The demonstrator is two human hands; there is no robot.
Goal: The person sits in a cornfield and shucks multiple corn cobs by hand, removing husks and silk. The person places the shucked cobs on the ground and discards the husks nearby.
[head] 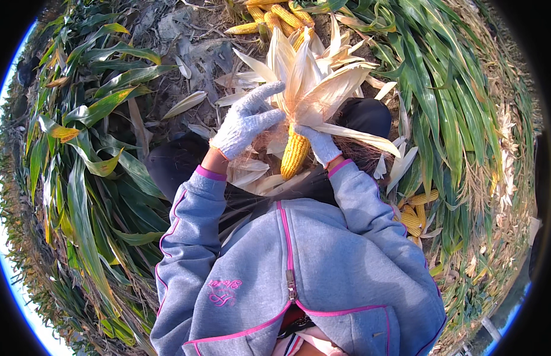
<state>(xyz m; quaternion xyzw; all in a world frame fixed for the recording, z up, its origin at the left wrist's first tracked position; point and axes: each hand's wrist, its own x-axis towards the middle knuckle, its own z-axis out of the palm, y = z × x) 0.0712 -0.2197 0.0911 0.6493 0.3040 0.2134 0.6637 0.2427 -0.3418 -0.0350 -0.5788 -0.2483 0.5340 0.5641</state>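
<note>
A yellow ear of corn (296, 153) points down towards my lap, its kernels bare. Pale dry husks (302, 84) are peeled back from it and fan out at its far end, with brown corn silk (269, 138) around and below. My right hand (321, 143), in a knitted grey-white glove, grips the ear where the husk joins it; some of its fingers are hidden behind. Gloved likewise, my left hand (249, 120) is beside the husks on the left, thumb and index finger spread. Whether its fingertips touch the husk is unclear.
Several husked ears (280, 20) lie piled on the soil ahead, more ears (413, 216) by my right elbow. Cut green corn stalks (115, 178) are heaped on my left, with further stalks (440, 89) on my right. Loose husks (186, 104) litter the ground around my bent knees.
</note>
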